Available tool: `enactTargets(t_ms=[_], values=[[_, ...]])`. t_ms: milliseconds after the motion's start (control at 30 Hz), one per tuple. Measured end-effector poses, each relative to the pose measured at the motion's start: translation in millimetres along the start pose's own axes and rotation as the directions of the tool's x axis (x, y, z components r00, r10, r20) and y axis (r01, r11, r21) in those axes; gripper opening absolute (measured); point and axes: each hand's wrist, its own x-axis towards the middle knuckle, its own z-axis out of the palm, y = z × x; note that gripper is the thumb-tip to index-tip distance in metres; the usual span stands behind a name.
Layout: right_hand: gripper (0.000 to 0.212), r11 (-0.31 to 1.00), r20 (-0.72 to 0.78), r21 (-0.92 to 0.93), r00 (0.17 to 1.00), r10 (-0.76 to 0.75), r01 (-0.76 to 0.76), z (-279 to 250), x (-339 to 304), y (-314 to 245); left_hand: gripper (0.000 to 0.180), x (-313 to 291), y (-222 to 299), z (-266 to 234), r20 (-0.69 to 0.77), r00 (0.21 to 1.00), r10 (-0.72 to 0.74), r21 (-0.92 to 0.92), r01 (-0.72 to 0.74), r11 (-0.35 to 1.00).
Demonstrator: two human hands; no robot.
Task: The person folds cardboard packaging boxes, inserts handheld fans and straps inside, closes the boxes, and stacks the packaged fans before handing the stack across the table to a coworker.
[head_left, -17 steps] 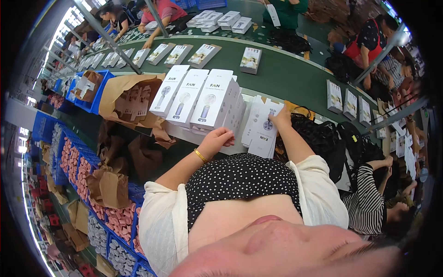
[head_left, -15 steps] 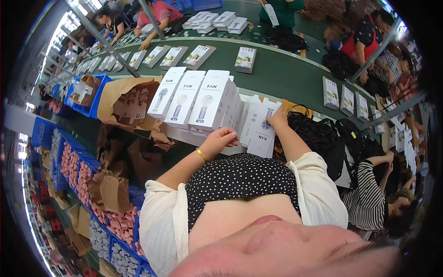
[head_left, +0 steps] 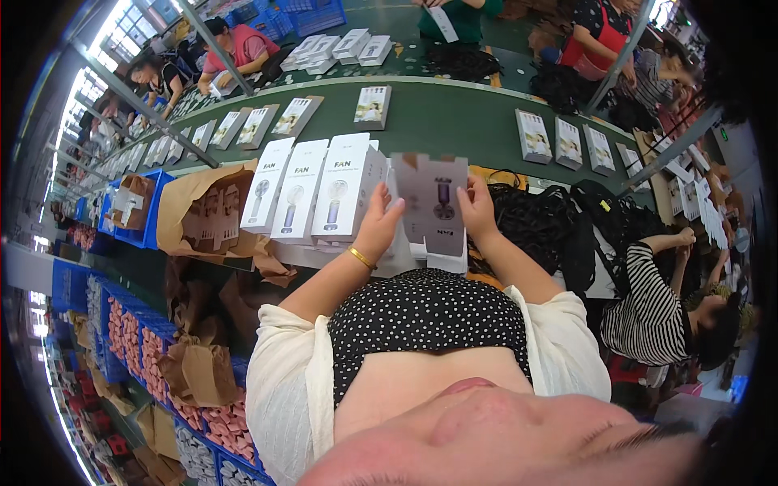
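Note:
A flat, unfolded fan box, white with a printed fan and a little blurred, is tilted up in front of me. My right hand pinches its right edge between thumb and fingers. Beside its left edge is my left hand, with a gold bangle at the wrist; its fingers are stretched and the thumb stands apart. Whether the left hand touches the card is hard to tell. Beneath lie more flat boxes, mostly hidden. Just left of my left hand, several white fan boxes stand folded into shape in rows.
Left of the boxes are an open brown paper bag and a blue crate. Black straps heap up at my right. Printed boxes lie along the green conveyor ahead. Co-workers sit across it and at right.
My right hand has lifted a flat box off the pile and tilted it up. My left hand has risen, uncurling its fingers beside it. The whole view has shifted slightly.

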Motion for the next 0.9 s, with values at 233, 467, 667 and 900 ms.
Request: enactTargets(t_ms=[233,467,667,900], values=[[0.026,0.989,0.111,0.129,0.992,0.058,-0.072,7.7,-29.4,-61.0,0.027,18.7,1.5,5.4,-0.068,0.993,0.1,0.016,-0.099,0.995],[0.029,0.944,0.061,0.327,0.998,0.021,-0.04,9.4,-35.3,-85.8,0.046,19.5,20.5,23.6,-0.034,0.972,0.232,-0.019,-0.232,0.972],[0.038,0.776,0.018,0.594,0.968,0.25,-0.212,5.5,-27.6,-77.5,0.048,-1.0,30.0,41.2,0.023,0.94,0.34,-0.224,-0.326,0.918],[0.039,0.925,-0.027,0.341,0.982,0.186,-0.165,17.3,-25.2,-89.6,0.051,-3.6,11.5,38.4,0.201,0.829,0.522,0.432,-0.553,0.712]])
